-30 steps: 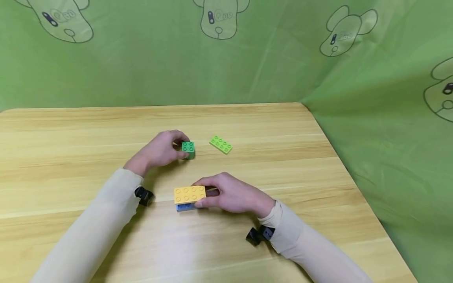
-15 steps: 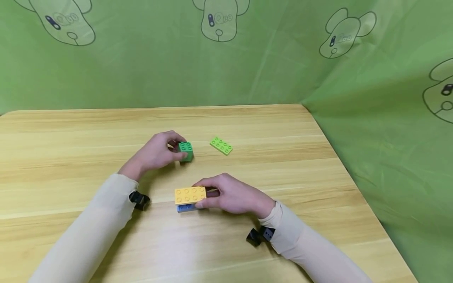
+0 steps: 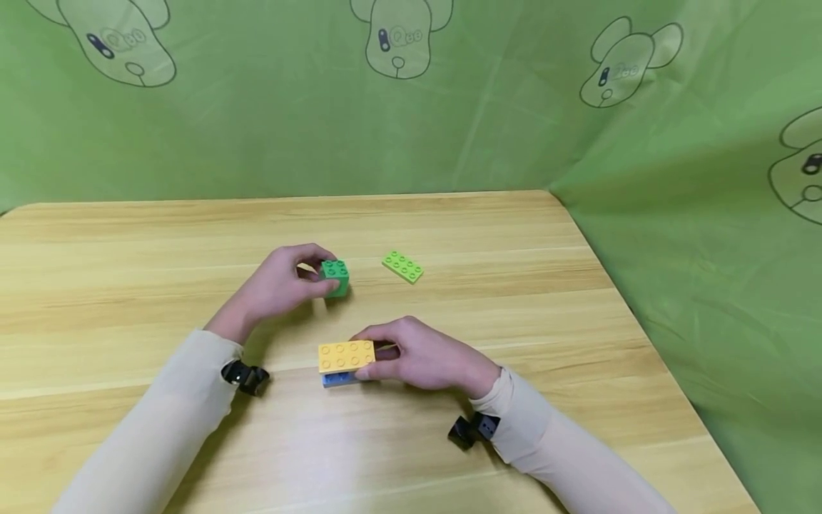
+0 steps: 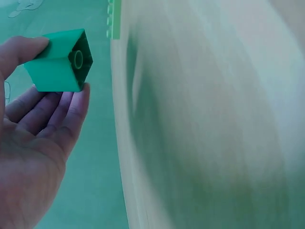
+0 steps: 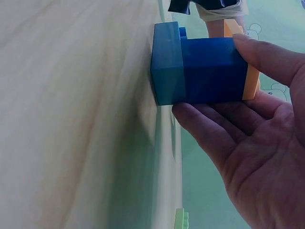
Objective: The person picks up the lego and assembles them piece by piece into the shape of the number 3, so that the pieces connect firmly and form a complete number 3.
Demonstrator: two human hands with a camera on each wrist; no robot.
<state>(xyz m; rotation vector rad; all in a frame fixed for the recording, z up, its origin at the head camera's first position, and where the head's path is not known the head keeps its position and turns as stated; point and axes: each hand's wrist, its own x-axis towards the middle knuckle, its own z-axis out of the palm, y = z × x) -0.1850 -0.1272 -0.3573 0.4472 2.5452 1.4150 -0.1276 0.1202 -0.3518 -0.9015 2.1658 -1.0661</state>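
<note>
Head view, from the left, shows a pale sleeve (image 3: 150, 417) leading to the left hand (image 3: 276, 287), which pinches a green brick (image 3: 336, 279) between thumb and fingers, studs up; the left wrist view shows the brick's hollow underside clear of the wooden table (image 3: 514, 300). Nearer the person is a stack (image 3: 347, 357): yellow piece (image 3: 345, 355) on top, dark blue block (image 5: 214, 71) between, lighter blue brick (image 5: 167, 67) below. A lime plate (image 3: 402, 266) lies beyond it on the table. Rightmost, the right hand (image 3: 430, 353) grips the stack's right end; whether the stack touches the table cannot be told.
</note>
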